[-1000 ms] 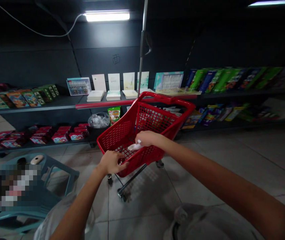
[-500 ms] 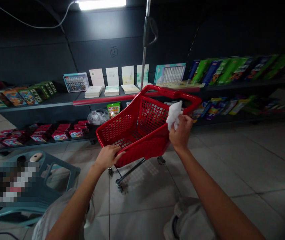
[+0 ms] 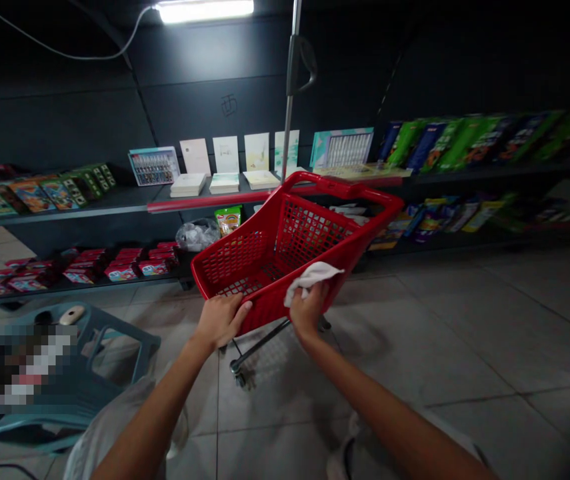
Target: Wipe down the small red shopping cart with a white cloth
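A red plastic shopping cart [image 3: 269,313] on a metal wheeled frame stands in front of me, its handle at the upper right. My left hand [image 3: 221,320] is closed over the near rim at the cart's lower left corner. Against the near side wall, my right hand [image 3: 309,308] presses a crumpled white cloth [image 3: 315,275], its fingers partly hidden behind the cloth. A metal pole [image 3: 289,127] with a grey grip rises behind the cart.
Behind the cart run dark shelves with notebooks [image 3: 225,157], marker sets [image 3: 153,167], green and blue snack packs [image 3: 465,141] and red packs [image 3: 125,265]. A blue-grey plastic stool [image 3: 115,333] stands at the left with things on it. A lamp [image 3: 205,9] shines above.
My right hand has moved with the cloth from near the handle, down and left along the cart's near side. My left hand keeps its hold on the rim.
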{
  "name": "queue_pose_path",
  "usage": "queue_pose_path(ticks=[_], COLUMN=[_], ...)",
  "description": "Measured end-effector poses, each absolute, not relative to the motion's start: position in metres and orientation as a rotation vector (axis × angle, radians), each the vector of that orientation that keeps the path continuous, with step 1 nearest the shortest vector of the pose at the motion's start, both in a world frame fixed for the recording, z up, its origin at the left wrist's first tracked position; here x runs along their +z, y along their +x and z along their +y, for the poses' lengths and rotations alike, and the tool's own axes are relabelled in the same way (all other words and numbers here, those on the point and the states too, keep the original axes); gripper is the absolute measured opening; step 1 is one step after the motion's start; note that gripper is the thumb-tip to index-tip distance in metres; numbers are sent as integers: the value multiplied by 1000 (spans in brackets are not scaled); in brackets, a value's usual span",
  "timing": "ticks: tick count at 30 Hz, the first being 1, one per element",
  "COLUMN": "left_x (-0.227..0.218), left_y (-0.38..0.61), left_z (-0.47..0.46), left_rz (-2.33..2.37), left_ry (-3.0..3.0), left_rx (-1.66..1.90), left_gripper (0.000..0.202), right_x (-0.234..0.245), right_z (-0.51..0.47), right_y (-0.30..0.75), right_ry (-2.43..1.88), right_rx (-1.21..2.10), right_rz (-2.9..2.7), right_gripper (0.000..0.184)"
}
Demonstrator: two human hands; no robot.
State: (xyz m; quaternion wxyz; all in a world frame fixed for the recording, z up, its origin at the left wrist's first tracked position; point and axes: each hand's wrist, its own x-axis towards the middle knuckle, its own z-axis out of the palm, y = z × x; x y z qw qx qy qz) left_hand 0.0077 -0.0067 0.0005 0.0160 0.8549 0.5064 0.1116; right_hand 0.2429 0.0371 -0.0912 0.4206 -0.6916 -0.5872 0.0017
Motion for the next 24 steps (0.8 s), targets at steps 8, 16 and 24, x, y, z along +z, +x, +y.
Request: queue_pose_path(ticks=[8, 16, 24], left_x=[-3, -3, 0], left_y=[-2, -10, -17], left_z=[-1, 3, 10], left_rz=[1596, 1655, 1710], left_ry=[2601, 2562, 2600], left_rx=[416, 442, 360], left_gripper=[57, 61, 62], right_x=[-91, -58, -46], right_z=[-7, 15, 47], right_y=[177, 217, 364], right_ry=[-1204, -709, -1646], right_rx=[28, -155, -161], right_rz=[-1733, -2378, -1599], right_gripper=[29, 27, 32])
